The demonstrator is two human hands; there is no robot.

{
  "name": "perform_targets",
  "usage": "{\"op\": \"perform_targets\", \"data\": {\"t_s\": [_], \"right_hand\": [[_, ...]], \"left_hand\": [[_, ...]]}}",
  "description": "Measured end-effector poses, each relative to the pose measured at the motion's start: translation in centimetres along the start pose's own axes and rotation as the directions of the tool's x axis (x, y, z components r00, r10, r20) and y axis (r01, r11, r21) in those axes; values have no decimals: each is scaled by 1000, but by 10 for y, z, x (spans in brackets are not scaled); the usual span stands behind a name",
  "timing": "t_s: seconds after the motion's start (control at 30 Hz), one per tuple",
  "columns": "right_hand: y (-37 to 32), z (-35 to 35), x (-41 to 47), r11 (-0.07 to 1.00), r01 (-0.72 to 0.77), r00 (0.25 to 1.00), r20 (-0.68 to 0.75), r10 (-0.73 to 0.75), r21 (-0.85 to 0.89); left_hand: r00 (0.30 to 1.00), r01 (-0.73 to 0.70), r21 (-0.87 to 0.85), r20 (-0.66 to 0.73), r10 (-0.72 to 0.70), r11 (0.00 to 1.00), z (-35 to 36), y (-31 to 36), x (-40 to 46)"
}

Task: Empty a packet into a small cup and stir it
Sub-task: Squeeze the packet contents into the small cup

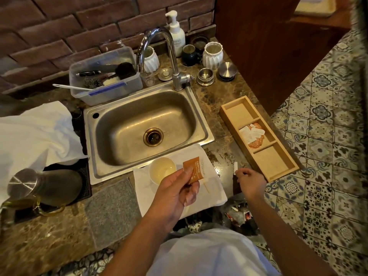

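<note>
Now left hand (175, 191) pinching orange packet (192, 169) beside small cup (162, 169), right hand (251, 181) pinching torn strip (236, 167): tip opened edge squarely over cup.

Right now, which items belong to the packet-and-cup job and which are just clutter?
In the job:
- orange packet, pinched by left hand
- small cup on the white cloth
- stir stick beside the cup
- torn-off strip, pinched by right hand

Lying about:
- sink
- wooden tray
- soap dispenser
- plastic tub
</note>
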State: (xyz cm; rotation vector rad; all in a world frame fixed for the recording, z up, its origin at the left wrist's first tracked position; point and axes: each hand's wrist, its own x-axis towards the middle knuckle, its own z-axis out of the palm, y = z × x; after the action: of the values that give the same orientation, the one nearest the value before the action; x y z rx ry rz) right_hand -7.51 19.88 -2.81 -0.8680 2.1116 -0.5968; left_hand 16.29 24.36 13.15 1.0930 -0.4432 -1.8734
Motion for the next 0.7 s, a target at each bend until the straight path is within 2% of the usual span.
{"op": "perform_targets", "data": {"t_s": [0.17,0.4,0.53,0.7], "right_hand": [[-9,-1,-11,999,39,999,-23,-38,27],[-60,-16,-51,953,238,967,49,-251,187],[-104,-37,-90,890,333,906,155,-393,310],[-144,-54,-135,818,415,789,290,-541,398]], "left_hand": [[999,-42,31,17,41,999,-2,5,-2],[995,-101,38,-12,101,994,-7,13,-5],[990,-133,14,-38,134,991,-9,15,-5],[977,-180,22,-110,182,983,-6,20,-7]]}}
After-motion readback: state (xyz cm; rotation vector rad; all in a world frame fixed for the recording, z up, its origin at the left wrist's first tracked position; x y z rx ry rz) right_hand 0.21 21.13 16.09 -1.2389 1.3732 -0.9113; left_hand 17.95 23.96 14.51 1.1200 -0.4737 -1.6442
